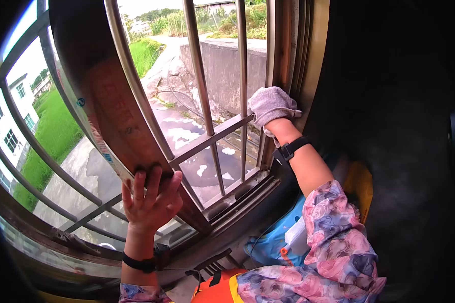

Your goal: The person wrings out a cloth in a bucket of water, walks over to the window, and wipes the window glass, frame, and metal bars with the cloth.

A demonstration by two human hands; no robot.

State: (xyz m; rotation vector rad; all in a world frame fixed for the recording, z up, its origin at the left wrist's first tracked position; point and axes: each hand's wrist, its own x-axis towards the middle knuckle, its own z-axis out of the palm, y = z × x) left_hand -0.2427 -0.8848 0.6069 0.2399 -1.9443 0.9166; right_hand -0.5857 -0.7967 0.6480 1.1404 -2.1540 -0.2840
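Observation:
My right hand (275, 108) is wrapped in a pale grey-pink cloth (272, 100) and presses it against the right side of the window frame (280, 45), beside the end of the horizontal metal bar (212, 139). The cloth covers the fingers, which look closed round it. Lower left, my left hand (154, 202) lies with its fingers spread on the brown upright of the sliding sash (119, 101), near its lower part. Nothing shows in that hand. Vertical metal bars (202, 70) stand between the two hands.
The window sill track (242, 194) runs below the bars. A blue bag (273, 240) and a yellow item (359, 189) lie beneath my right arm. Something orange (215, 290) is at the bottom centre. Outside are a concrete wall (227, 70), grass and a white building.

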